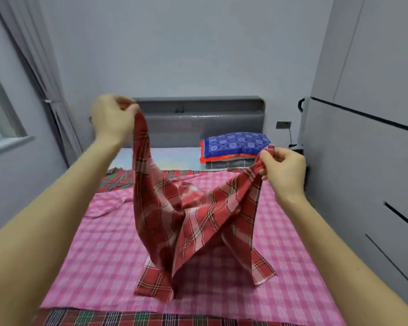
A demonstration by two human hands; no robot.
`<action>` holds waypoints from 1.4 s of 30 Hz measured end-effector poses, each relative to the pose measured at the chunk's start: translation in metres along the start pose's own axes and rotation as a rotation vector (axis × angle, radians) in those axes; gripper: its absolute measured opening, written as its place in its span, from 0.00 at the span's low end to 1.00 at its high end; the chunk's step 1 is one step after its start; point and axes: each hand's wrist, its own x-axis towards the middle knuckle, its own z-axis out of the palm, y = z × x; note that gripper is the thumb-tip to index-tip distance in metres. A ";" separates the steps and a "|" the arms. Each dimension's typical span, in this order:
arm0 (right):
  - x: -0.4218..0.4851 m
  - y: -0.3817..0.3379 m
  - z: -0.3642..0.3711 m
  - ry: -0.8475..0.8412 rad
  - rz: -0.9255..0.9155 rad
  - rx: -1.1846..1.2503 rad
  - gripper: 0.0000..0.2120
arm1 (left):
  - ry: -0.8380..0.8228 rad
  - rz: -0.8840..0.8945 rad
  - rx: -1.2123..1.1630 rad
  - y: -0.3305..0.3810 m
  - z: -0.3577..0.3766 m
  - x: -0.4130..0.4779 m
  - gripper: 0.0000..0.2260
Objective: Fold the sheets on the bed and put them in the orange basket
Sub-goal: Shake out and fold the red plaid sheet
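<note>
I held the red sheet (193,215) up by two corners.
My left hand (113,118) pinched one corner up high and my right hand (283,170) pinched the other lower down, fingers squeezed on the cloth. The sheet hung twisted, its bottom ends touching the pink sheet (99,255) on the bed (174,158). To fold it well, I guessed I should level my hands and pull the top edge straight (no twists). I could not see the orange basket.

Red plaid sheet (193,220) held aloft.
</note>
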 end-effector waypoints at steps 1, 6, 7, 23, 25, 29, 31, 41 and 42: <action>-0.003 -0.007 0.009 -0.045 -0.010 0.017 0.12 | -0.124 0.090 -0.002 0.010 0.010 -0.013 0.08; -0.035 -0.016 0.040 -0.252 -0.037 0.065 0.11 | -0.482 0.091 -0.159 0.040 0.061 -0.085 0.04; -0.038 -0.015 0.043 -0.269 -0.047 0.054 0.12 | -0.477 0.068 -0.182 0.040 0.066 -0.095 0.05; -0.066 0.002 0.037 -0.487 -0.268 -0.382 0.12 | -0.521 -0.016 -0.134 0.029 0.085 -0.140 0.08; -0.072 0.011 0.038 -0.489 -0.251 -0.403 0.12 | -0.533 -0.020 -0.102 0.026 0.085 -0.148 0.08; -0.079 0.021 0.034 -0.536 -0.201 -0.331 0.17 | -0.551 -0.043 -0.108 0.020 0.082 -0.156 0.07; -0.080 0.023 0.029 -0.600 -0.088 -0.257 0.17 | -0.578 -0.046 -0.115 0.015 0.080 -0.155 0.06; -0.030 -0.032 0.012 -0.979 -0.071 0.093 0.10 | -0.743 0.266 -0.090 0.067 0.030 -0.109 0.09; -0.025 -0.043 0.015 -0.940 -0.094 0.112 0.09 | -0.720 0.294 -0.092 0.077 0.022 -0.098 0.10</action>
